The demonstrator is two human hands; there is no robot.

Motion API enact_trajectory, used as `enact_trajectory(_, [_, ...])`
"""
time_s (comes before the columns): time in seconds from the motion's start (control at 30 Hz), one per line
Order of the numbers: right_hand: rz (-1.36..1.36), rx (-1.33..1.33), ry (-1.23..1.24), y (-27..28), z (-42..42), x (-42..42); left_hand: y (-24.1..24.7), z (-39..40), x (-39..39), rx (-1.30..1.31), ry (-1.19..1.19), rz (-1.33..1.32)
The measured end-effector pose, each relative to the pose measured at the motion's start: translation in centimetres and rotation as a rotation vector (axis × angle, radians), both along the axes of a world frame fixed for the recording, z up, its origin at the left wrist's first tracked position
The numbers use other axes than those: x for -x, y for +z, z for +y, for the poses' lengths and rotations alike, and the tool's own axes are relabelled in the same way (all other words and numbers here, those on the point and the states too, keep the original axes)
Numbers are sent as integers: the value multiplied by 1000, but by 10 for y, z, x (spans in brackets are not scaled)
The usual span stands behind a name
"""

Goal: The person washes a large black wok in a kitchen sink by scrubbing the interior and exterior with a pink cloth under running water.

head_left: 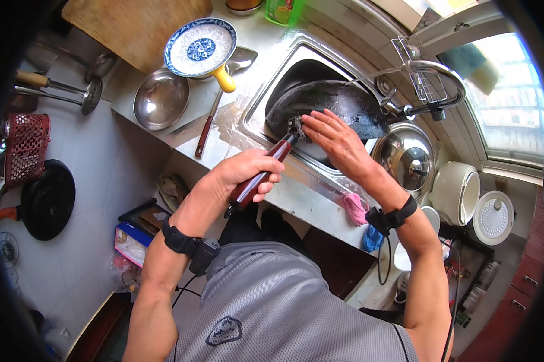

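Note:
My left hand [249, 174] is closed around the dark red handle [281, 149] of a black wok [326, 102]. The wet wok lies tilted over the stainless steel sink [254, 120]. My right hand [337, 140] lies flat with its fingers straight, by the joint of handle and wok. Beside its fingertips, at that joint, is a grey, wiry patch that looks like a steel wool scrubber [298, 129]. My palm is hidden, so whether it grips the scrubber does not show. A thin stream of water runs from the curved faucet [457, 81] towards the wok.
Left of the sink are a steel bowl [162, 99], a long-handled spatula [206, 131], a blue-and-white plate [201, 47] and a cutting board [132, 29]. To the right stand a glass lid [407, 158], a pink cloth [355, 209] and a white pot [457, 192]. A frying pan [48, 199] hangs on the left wall.

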State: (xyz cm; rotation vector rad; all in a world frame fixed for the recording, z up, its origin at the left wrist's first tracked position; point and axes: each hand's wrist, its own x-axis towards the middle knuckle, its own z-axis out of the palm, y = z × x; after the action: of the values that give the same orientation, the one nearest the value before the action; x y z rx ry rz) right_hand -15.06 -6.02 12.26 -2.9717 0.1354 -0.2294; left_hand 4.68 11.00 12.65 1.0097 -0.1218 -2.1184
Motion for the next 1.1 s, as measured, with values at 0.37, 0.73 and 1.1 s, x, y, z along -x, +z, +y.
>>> enact_trajectory(0.37, [-183,-269,-519,-14,-103,38,2,-1,-8,-17,-22,1])
enact_trajectory(0.73, [105,-320,-344,-42,-110,-63,4,-5,-16,-16,-26,-14])
enact_trajectory(1.1, [-88,7,16,11,-12,-2,1,-7,-19,-37,9,63])
